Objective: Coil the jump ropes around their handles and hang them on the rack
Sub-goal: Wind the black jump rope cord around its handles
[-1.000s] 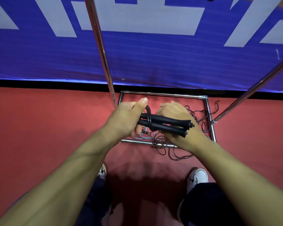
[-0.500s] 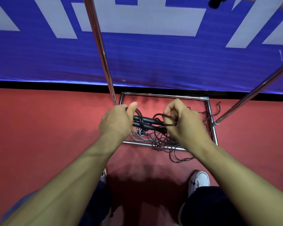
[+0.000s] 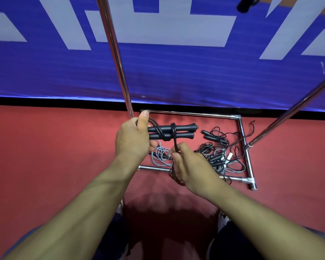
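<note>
My left hand (image 3: 132, 136) grips the left ends of two black jump rope handles (image 3: 178, 131), held side by side and pointing right. A turn of black rope (image 3: 174, 132) loops around both handles near their middle. My right hand (image 3: 189, 165) pinches that rope just below the handles, and the slack hangs beneath my palm. The chrome rack (image 3: 114, 53) rises right in front of me, its rectangular base (image 3: 190, 114) lying on the red floor.
Several loose jump ropes (image 3: 217, 153), black ones and a grey one (image 3: 159, 154), lie tangled inside the rack base. A second chrome pole (image 3: 293, 111) slants up at the right. A blue banner covers the wall behind. My shoes show at the bottom.
My right hand came off the right ends of the handles, carried the rope over them and dropped below. One more turn of rope sits around the handles. My left hand kept its grip.
</note>
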The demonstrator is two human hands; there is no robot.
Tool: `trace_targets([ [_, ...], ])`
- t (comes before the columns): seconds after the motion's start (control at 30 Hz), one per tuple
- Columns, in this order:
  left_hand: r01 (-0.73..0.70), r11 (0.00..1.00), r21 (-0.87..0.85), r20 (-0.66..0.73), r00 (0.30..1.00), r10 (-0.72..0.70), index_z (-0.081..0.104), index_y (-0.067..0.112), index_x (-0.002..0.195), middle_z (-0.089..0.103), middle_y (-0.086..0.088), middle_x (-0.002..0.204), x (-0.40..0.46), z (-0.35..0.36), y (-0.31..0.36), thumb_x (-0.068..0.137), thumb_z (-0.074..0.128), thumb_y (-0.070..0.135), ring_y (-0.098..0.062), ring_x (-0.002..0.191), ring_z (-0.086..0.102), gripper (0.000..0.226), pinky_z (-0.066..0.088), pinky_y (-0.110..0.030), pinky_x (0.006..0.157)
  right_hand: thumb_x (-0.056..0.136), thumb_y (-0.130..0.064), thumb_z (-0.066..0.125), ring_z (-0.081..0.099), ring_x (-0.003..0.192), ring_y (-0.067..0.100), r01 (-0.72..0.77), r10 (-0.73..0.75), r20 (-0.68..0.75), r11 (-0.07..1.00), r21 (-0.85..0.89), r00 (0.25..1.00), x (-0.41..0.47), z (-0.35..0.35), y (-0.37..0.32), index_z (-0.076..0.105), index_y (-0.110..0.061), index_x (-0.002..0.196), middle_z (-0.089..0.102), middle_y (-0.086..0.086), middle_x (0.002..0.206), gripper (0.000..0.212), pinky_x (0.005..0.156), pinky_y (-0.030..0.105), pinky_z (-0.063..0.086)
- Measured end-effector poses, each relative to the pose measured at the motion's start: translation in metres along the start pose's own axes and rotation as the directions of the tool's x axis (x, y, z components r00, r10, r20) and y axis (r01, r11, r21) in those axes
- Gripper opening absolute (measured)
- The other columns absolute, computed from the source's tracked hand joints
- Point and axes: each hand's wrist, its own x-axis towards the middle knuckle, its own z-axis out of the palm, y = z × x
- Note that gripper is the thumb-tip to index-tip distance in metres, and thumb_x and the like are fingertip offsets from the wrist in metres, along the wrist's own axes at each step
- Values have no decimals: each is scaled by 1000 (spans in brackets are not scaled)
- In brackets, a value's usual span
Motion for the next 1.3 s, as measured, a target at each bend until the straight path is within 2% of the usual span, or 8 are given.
trace_targets([
  [0.23,21,998,-67,29,999,-20,58,11,74,62,-7,47,4,-6,0,105,39,45,-19,38,57,49,47,-25,47,95,-1,43,52,67,5,-1,6,46,995,-99,999,7,-9,6,54,-20,106,62,-18,80,24,66,25,41],
  [0.4,19,1000,-4,240,971,-18,56,9,73,59,-6,45,3,-10,0,104,38,48,-19,36,53,53,39,-25,48,100,-8,45,51,80,26,68,-66,18,968,-241,998,15,-19,18,62,-11,104,60,1,88,18,70,31,35],
  [0.67,-158,931,330,456,890,-10,53,11,68,57,-3,42,-3,-15,1,102,37,51,-17,36,53,55,48,-30,53,96,-19,61,55,100,10,77,-83,-173,996,-39,981,20,-53,17,58,-19,113,59,-5,113,17,89,22,42],
  [0.77,-176,875,451,383,924,-12,55,15,71,63,0,45,-1,-14,-5,102,36,55,-16,42,62,54,56,-33,67,89,-22,71,52,90,-1,68,-79,-275,997,-47,958,20,-58,14,56,-22,99,58,-14,97,18,80,9,37],
  [0.9,-114,856,505,127,990,58,58,17,74,63,7,45,6,-9,-9,100,34,60,-22,63,69,55,54,-38,80,76,-2,65,49,77,10,107,-162,-417,982,-152,894,16,-56,1,55,-27,82,54,-15,80,27,70,23,41],
  [1.03,-32,948,316,-18,999,40,59,15,78,63,2,44,8,-5,-3,103,35,54,-14,47,67,52,51,-25,62,77,-14,61,53,76,14,210,-298,-383,944,-254,874,4,-33,-13,61,-22,92,56,-13,82,17,68,34,45],
  [1.2,37,999,-19,-49,998,-38,62,7,84,64,-6,47,12,-5,-7,104,37,49,-24,42,64,53,57,-37,58,94,-29,54,61,71,13,51,-13,-186,978,205,982,1,-12,-9,48,-32,99,61,-13,79,8,69,39,51],
  [1.3,54,995,-79,-8,998,-55,61,6,82,61,-6,44,7,-4,-2,105,37,46,-20,37,59,52,50,-30,53,100,-8,52,57,60,19,-151,209,-20,769,621,978,8,-13,-11,40,-17,93,58,-1,67,16,63,33,45],
])
